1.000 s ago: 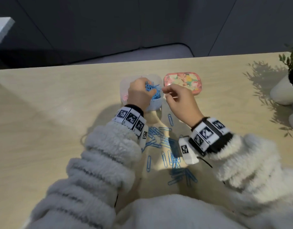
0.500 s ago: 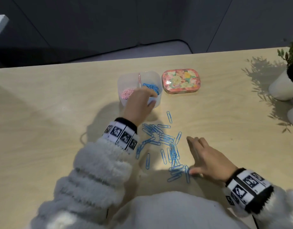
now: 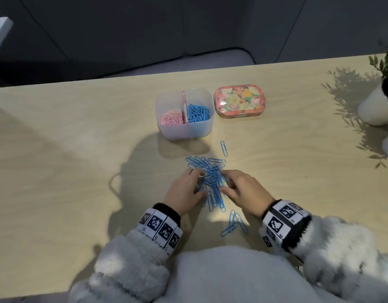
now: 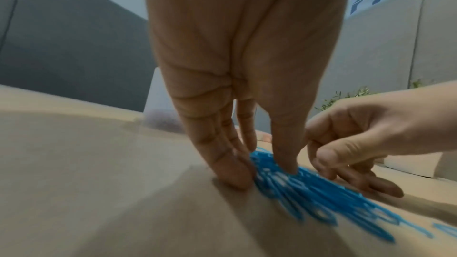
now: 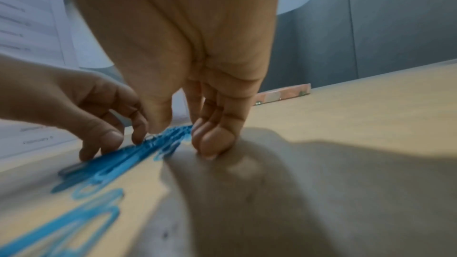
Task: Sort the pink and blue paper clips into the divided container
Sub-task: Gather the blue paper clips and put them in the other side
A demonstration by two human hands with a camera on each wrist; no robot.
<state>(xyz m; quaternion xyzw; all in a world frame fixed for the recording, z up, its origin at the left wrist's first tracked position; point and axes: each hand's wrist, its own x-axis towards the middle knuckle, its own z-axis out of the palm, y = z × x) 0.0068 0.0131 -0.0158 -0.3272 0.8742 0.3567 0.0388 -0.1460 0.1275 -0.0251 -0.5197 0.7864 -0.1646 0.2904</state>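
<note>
A translucent divided container stands on the table, with pink clips in its left half and blue clips in its right half. Nearer me lies a bunched pile of blue paper clips. My left hand presses against the pile's left side, its fingers straight down on the table. My right hand bears on the right side, fingertips on the table. Neither hand has lifted any clip. No pink clips lie loose.
One blue clip lies apart toward the container, and a few more lie near my right wrist. A floral tin sits right of the container. White plant pots stand at the table's right edge.
Both hands left the container, the right first, and came back to the loose clips. The scattered blue clips are now pushed into a tighter heap between the hands.
</note>
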